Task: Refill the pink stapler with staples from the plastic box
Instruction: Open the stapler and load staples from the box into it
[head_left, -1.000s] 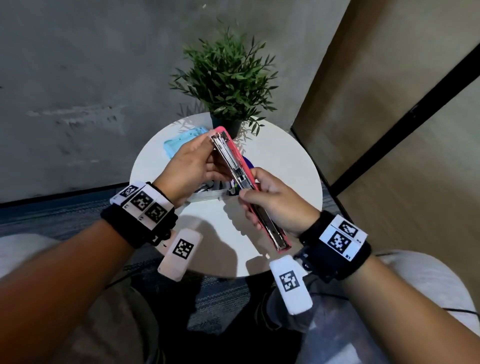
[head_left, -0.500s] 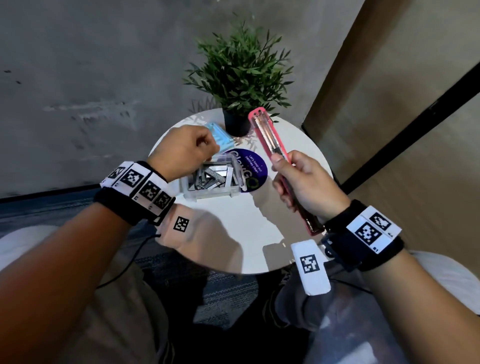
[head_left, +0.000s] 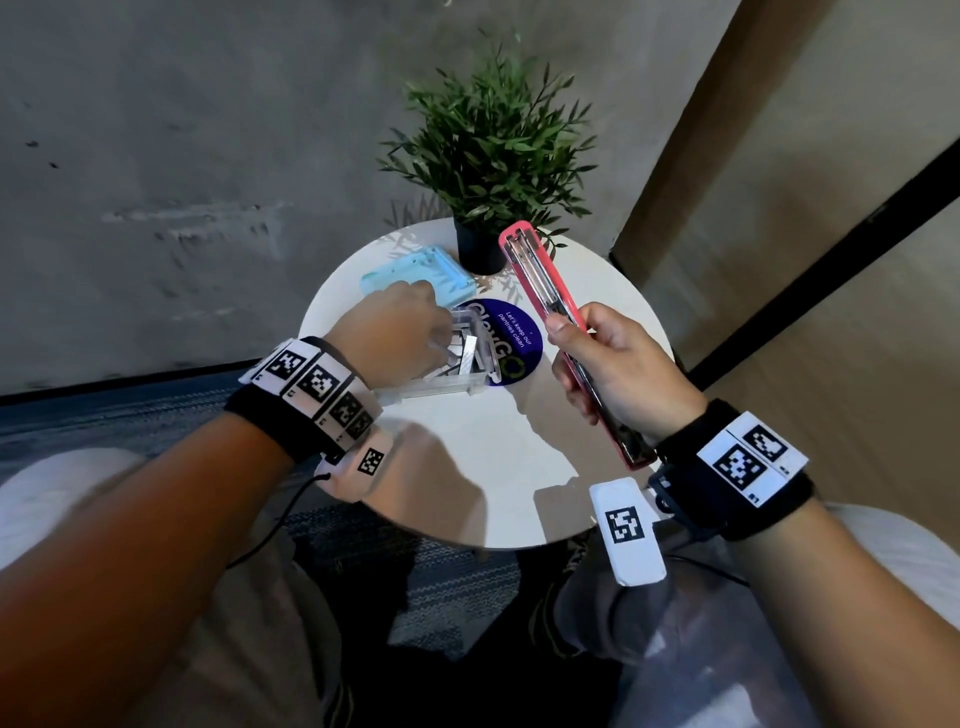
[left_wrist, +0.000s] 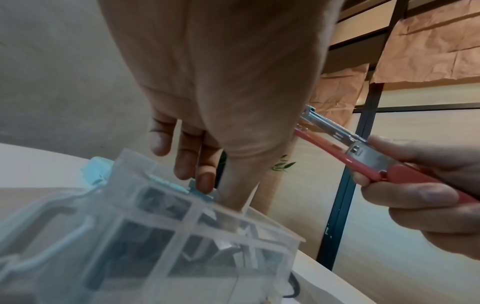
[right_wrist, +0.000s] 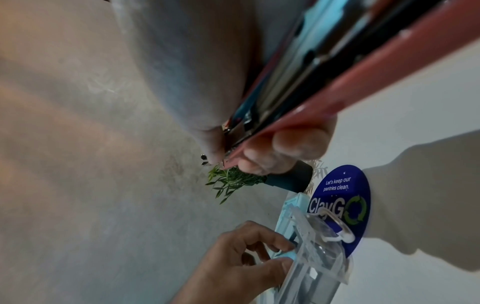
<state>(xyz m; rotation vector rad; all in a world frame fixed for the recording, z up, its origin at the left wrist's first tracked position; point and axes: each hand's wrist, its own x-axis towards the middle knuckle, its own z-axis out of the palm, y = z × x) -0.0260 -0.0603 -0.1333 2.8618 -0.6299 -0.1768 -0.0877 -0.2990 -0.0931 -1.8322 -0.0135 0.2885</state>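
Note:
The pink stapler (head_left: 540, 291) is swung open, its metal staple channel facing up. My right hand (head_left: 566, 358) grips it around the middle, above the right side of the table, with the far end pointing at the plant. The left wrist view shows the stapler (left_wrist: 335, 148) held by that hand (left_wrist: 402, 174) too. The clear plastic box (head_left: 441, 387) stands at the table's middle with silver staple strips (head_left: 470, 353) inside. My left hand (head_left: 441, 343) reaches down into the box. Its thumb (left_wrist: 233, 201) dips inside and the fingers (left_wrist: 182, 162) hang over the far wall. No strip is plainly pinched.
The box's light blue lid (head_left: 415, 275) lies behind the box. A round blue sticker (head_left: 511, 332) sits under the box's right side. A potted plant (head_left: 488, 145) stands at the back of the small round white table (head_left: 493, 467). My knees are just below the table's edge.
My left hand let go of the stapler, moved left to the box and has now lowered its fingers into it. My right hand carried the open stapler to the right.

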